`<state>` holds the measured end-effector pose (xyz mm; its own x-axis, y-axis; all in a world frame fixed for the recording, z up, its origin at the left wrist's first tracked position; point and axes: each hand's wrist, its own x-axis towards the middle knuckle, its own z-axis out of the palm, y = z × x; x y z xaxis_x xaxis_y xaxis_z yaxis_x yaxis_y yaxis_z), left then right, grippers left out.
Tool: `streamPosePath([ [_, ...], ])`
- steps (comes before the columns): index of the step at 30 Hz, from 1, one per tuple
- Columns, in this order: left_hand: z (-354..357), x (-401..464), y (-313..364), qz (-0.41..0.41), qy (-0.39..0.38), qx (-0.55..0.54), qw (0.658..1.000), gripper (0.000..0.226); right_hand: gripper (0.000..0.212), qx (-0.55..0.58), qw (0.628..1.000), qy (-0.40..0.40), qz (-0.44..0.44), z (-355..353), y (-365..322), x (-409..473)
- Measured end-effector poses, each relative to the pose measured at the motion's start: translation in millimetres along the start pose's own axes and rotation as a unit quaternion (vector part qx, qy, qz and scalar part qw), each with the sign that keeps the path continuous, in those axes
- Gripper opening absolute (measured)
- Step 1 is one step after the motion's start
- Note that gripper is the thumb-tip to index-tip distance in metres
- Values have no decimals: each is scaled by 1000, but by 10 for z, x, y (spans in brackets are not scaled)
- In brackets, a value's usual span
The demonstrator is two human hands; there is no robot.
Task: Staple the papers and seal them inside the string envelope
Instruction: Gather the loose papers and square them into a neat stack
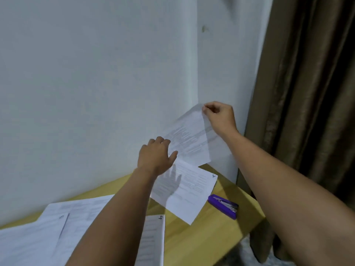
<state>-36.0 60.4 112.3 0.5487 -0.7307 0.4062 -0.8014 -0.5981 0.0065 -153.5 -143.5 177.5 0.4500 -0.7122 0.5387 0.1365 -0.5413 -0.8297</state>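
White printed papers (57, 227) lie overlapped at the left of the yellow wooden table (201, 244); at least three sheets show there, two with handwritten corner numbers, though the exact count cannot be told under the forearm. No envelope or other container is in view.

Left hand (155, 156) reaches forward with fingers loosely spread, its fingertips touching the lower left edge of the raised sheet (190, 139).

One numbered sheet (184, 191) lies flat on the table below both hands, its long axis running diagonally from far left to near right.

Raised sheet: one, held off the table before the white wall (96, 73), long axis tilted from lower left to upper right.

Right hand (219, 116) pinches the upper right corner of the raised sheet between thumb and fingers.

One purple stapler (223, 206) lies on the table just right of the numbered sheet, long axis diagonal.

Brown curtain (307, 93) hangs at the far right.
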Motion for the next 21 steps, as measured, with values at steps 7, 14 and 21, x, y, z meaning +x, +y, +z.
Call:
streamPosePath([
  [7, -1058, -344, -237, -48, 96, -60, 992, 48, 3, 44, 996, -64, -44, 28, -997, -263],
  [14, -1853, -852, -654, -65, 154, -79, 983, 47, 4, 96, 983, -147, -46, 334, -1713, -722],
  [21, -2145, -1370, -1096, -86, 112, -173, 975, 32, 14, 172, 968, -180, 38, 872, -1784, -1238],
])
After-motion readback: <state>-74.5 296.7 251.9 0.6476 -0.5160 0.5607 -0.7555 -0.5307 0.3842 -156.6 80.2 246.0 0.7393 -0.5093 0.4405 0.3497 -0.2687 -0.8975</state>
